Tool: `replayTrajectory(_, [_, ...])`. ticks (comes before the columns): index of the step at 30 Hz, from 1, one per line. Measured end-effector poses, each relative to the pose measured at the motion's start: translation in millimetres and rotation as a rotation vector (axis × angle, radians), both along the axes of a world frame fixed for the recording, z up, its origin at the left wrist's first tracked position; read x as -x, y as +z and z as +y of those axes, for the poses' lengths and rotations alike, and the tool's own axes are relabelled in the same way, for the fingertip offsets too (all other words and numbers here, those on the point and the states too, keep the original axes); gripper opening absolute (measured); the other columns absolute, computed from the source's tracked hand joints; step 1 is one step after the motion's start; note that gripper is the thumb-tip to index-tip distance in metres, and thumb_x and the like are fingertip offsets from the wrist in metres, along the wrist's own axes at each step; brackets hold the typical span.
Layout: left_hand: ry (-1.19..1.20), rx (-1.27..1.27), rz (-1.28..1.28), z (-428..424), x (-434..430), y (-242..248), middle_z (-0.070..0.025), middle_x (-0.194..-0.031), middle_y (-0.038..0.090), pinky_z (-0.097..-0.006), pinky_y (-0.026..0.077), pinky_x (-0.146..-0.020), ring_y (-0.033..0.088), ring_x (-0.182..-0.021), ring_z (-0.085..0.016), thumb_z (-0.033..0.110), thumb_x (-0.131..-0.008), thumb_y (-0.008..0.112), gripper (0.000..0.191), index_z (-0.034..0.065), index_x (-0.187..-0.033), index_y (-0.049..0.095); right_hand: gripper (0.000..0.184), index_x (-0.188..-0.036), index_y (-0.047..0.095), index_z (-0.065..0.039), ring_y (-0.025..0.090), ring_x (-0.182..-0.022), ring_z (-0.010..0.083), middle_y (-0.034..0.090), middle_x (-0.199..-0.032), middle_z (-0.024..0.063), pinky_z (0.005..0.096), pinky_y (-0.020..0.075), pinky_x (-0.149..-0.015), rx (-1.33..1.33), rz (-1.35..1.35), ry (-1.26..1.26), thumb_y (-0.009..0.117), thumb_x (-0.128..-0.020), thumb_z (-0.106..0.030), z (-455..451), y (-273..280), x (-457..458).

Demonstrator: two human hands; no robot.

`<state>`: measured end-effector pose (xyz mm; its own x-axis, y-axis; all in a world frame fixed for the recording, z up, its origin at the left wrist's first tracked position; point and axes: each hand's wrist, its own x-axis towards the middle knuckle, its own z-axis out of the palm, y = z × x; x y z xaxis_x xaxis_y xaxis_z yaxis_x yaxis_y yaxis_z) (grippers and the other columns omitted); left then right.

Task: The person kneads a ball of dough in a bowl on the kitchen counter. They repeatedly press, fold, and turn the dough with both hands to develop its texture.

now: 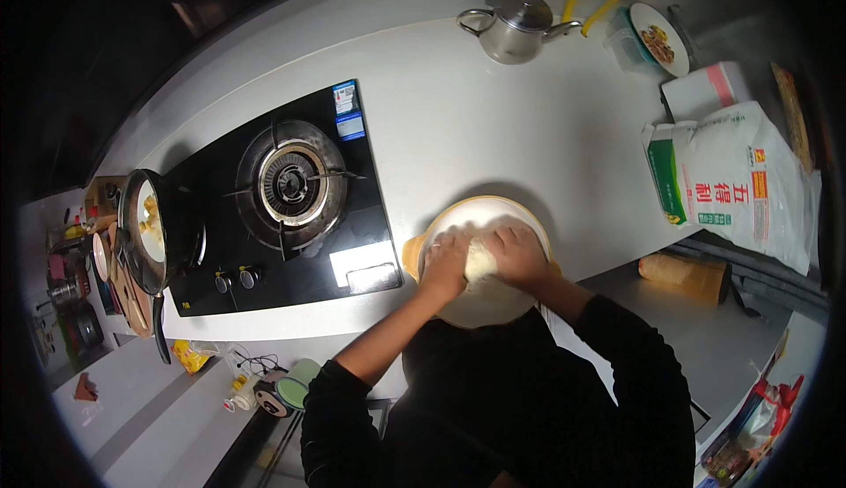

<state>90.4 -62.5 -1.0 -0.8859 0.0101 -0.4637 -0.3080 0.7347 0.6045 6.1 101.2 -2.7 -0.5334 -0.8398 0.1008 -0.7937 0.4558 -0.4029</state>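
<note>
A lump of pale dough lies in a wide white bowl with a yellow rim and handles, at the counter's front edge. My left hand presses on the dough's left side, fingers pointing up the view. On the dough's right side rests my right hand, its fingers bent over the dough. The fingertips of both hands are partly lost against the dough and the bowl's inside. Both hands are inside the bowl.
Left of the bowl is a black gas hob, with a dark pan at its far left holding a plate of food. A steel kettle stands at the back. To the right are a flour bag, a box and a plate with food.
</note>
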Motion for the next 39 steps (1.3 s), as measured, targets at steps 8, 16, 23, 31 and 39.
replayTrajectory(8, [-0.236, -0.274, -0.189, -37.3, 33.4, 4.6, -0.0227, -0.14, 0.039, -0.0393, 0.03, -0.11, 0.034, -0.133, -0.036, 0.028, -0.051, 0.088, 0.113, 0.0052, -0.144, 0.027, 0.068, -0.115, 0.057, -0.006, 0.053, -0.11, 0.0331, 0.058, -0.114, 0.0145, 0.0437, 0.0419, -0.095, -0.187, -0.388, 0.023, 0.084, -0.056, -0.029, -8.7, 9.3, 28.0])
replayTrajectory(16, [-0.321, -0.228, -0.179, -24.7, 25.3, 21.1, -0.0246, -0.139, 0.04, -0.0418, 0.027, -0.111, 0.031, -0.134, -0.039, 0.041, -0.046, 0.089, 0.111, 0.0038, -0.138, 0.039, 0.059, -0.12, 0.055, -0.008, 0.054, -0.094, 0.0279, 0.056, -0.104, 0.0089, 0.0394, 0.0411, -0.088, -0.097, 0.235, 0.052, 0.071, -0.068, -0.033, 11.9, 16.1, -32.0])
replayTrajectory(23, [-0.186, 0.048, -0.017, 10.5, -9.2, 15.4, -0.0203, -0.133, 0.047, -0.0466, 0.036, -0.102, 0.043, -0.124, -0.039, 0.033, -0.057, 0.087, 0.087, 0.005, -0.129, 0.046, 0.089, -0.137, 0.04, -0.004, 0.05, -0.115, 0.0354, 0.053, -0.124, 0.0168, 0.042, 0.0387, -0.101, -0.132, -0.508, 0.08, 0.081, -0.063, -0.033, 19.9, 64.7, -2.7])
replayTrajectory(31, [-0.141, 0.277, 0.382, 27.5, -37.7, -1.5, -0.0123, -0.108, 0.056, -0.0452, 0.042, -0.09, 0.055, -0.104, -0.03, 0.008, -0.083, 0.049, 0.029, 0.0074, -0.112, 0.053, 0.083, -0.126, 0.05, -0.005, 0.052, -0.113, 0.0347, 0.054, -0.121, 0.0177, 0.0427, 0.0427, -0.094, -0.335, -0.524, 0.048, 0.086, -0.056, -0.032, 21.1, 52.5, -6.6])
replayTrajectory(39, [-0.087, 0.255, 0.313, 22.3, -27.7, 1.1, -0.0118, -0.108, 0.056, -0.0458, 0.044, -0.087, 0.055, -0.101, -0.03, 0.012, -0.077, 0.059, 0.035, 0.0083, -0.111, 0.052, 0.044, -0.108, 0.058, -0.007, 0.055, -0.085, 0.0309, 0.057, -0.094, 0.0115, 0.0435, 0.0435, -0.073, -0.064, -0.021, -0.223, 0.067, -0.067, -0.018, 14.4, 21.7, -48.7])
